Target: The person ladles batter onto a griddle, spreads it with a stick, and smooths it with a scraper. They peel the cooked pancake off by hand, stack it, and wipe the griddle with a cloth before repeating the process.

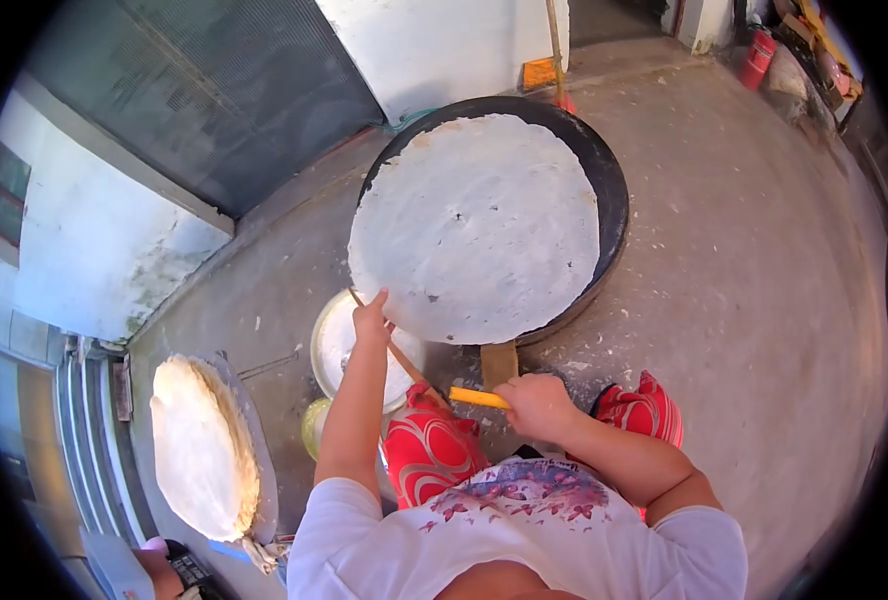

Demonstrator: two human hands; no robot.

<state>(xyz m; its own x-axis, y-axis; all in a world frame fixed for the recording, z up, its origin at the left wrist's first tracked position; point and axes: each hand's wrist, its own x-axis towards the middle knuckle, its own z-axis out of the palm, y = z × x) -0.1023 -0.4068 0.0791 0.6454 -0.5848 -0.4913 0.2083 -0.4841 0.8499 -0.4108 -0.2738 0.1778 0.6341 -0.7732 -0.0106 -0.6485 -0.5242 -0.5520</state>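
Observation:
A large, thin, pale flatbread (pixel 474 220) covers most of the round black griddle (pixel 614 190), overhanging its near left side. At the flatbread's near left edge, my left hand (pixel 371 318) is closed with its fingertips on the rim of the sheet. Just under that hand, a wooden stick (pixel 406 365) lies across a tub of white batter (pixel 334 340). My right hand (pixel 539 405) is wrapped round a yellow, flat, handle-like tool (pixel 478 397), held over my lap near the griddle's front; the end inside the fist is hidden.
A stack of finished flatbreads (pixel 201 450) rests on a round board at left. Beside the tub sits a yellow-green container (pixel 313 425). A brown board (pixel 499 364) juts from below the griddle. A broom handle (pixel 554 45) and red fire extinguisher (pixel 758 58) stand farther off.

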